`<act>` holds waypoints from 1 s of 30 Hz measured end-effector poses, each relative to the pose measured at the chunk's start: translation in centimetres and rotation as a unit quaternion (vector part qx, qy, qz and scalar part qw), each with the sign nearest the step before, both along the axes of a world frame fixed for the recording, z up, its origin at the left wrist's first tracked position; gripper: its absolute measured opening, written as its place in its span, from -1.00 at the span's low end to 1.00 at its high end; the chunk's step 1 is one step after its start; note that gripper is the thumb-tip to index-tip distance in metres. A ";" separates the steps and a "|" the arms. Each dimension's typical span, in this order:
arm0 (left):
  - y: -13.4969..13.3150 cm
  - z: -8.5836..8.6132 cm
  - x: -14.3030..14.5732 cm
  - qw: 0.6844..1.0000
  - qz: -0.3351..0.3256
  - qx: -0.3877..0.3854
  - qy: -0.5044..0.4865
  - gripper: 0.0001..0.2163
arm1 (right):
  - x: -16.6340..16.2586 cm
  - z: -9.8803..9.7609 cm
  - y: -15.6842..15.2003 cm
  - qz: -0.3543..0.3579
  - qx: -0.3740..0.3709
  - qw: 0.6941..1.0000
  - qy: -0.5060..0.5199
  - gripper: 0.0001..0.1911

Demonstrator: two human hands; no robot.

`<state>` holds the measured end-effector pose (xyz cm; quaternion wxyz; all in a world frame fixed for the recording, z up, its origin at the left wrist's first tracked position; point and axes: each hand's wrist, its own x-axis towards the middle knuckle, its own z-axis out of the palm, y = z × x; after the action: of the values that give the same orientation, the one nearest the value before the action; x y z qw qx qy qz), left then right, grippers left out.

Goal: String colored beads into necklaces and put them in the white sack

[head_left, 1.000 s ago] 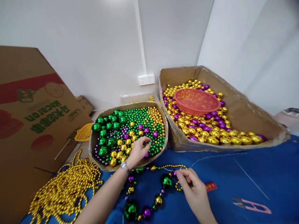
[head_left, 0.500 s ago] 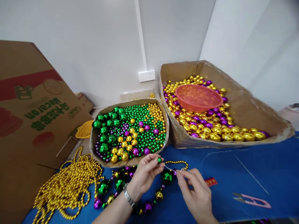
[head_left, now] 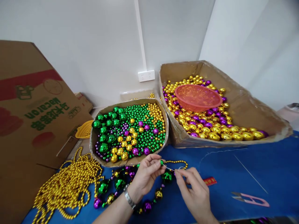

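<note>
While the left hand (head_left: 148,174) pinches a green bead (head_left: 162,162) and the right hand (head_left: 192,191) a white cord (head_left: 168,168) just beside it, blue cloth (head_left: 225,168) lies open at the latter hand's two o'clock, pink snips (head_left: 253,199) at three. The bead box (head_left: 105,162) crowds the left hand's eleven. Whether the cord threads the bead is unclear; the left forearm (head_left: 114,211) hides some strung beads (head_left: 147,206).

The blue counter (head_left: 224,177) bears boxes (head_left: 177,140) towards its back edge, gold strands (head_left: 65,186) at left, garland (head_left: 158,194), tag (head_left: 209,181), rod (head_left: 251,174), snips (head_left: 254,200) near its front edge.
</note>
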<state>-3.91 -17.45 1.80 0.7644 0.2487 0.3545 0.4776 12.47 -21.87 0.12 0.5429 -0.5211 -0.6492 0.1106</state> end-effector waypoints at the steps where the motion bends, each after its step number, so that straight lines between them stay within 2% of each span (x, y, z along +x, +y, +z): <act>1: 0.0 0.0 0.0 1.000 -0.001 0.002 0.001 -0.73 | 0.0 0.0 0.0 0.000 -0.001 1.000 -0.001 -0.93; 10: -0.7 0.2 0.8 1.000 -0.010 -0.001 -0.006 -0.68 | -0.2 -0.7 0.0 0.009 0.027 0.999 -0.031 -0.91; 15: -1.1 -0.1 1.5 1.000 -0.017 0.001 0.002 -0.76 | -0.5 -1.9 0.1 0.021 0.044 0.997 -0.061 -0.86; 19: -1.0 -0.3 1.7 0.999 -0.010 0.017 0.048 -0.81 | -0.3 -1.9 0.2 0.029 0.041 0.997 -0.057 -0.84; 22: -0.6 0.7 1.4 0.980 0.004 0.118 0.159 -0.84 | 0.8 -0.9 0.3 0.031 0.031 0.998 -0.050 -0.81; 25: 0.2 2.6 1.3 0.926 0.002 0.261 0.273 -0.86 | 2.4 0.6 0.5 0.005 -0.001 0.999 -0.042 -0.78; 27: 0.7 4.0 1.6 0.894 -0.012 0.324 0.309 -0.86 | 3.1 1.7 0.7 0.020 -0.046 0.998 -0.032 -0.77; 30: 1.3 5.6 2.5 0.863 -0.031 0.382 0.328 -0.87 | 3.4 2.9 1.0 0.076 -0.121 0.990 -0.018 -0.75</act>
<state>-1.38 -16.15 7.44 0.4636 0.6747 0.3667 0.4421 15.83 -20.87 3.06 0.4540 -0.5340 -0.6785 0.2199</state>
